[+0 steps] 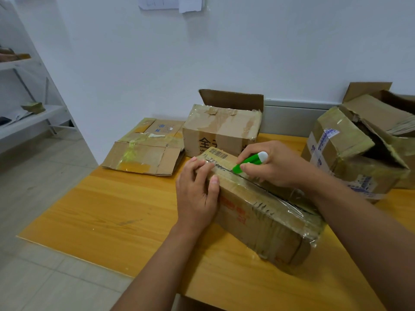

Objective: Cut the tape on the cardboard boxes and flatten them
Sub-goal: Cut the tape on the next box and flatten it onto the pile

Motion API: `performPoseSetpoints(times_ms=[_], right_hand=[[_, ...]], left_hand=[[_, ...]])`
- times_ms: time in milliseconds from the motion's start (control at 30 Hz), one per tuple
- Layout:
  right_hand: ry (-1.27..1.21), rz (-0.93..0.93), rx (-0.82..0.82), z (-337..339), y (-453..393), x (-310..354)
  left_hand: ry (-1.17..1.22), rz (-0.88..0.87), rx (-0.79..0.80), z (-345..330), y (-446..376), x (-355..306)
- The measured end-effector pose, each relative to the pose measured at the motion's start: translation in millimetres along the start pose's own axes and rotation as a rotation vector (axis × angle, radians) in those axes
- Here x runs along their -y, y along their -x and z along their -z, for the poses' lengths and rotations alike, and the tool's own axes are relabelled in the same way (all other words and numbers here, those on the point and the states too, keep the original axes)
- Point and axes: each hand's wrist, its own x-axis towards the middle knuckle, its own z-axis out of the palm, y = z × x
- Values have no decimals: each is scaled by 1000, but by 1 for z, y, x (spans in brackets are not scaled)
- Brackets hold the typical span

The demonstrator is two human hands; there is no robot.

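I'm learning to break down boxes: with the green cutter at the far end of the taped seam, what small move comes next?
Probably draw the green cutter along the seam toward you: the right hand holds it on the taped box, whose tape looks uncut, while the left hand steadies it.

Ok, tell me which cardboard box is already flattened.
The flattened box at the table's far left corner, lying flat with yellowish tape. The others keep their shape, including the taped box the hands are cutting.
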Motion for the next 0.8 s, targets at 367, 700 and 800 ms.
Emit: performPoseSetpoints(times_ms=[367, 700, 800], right_hand=[[-126, -28, -50, -8, 4, 4], [-9, -22, -57, 3, 34, 3], [-32, -33, -79, 6, 43, 3]], left_hand=[[-105, -155, 114, 4, -1, -24], [-88, -122, 75, -2, 2, -25], [-79, -111, 73, -2, 2, -26]])
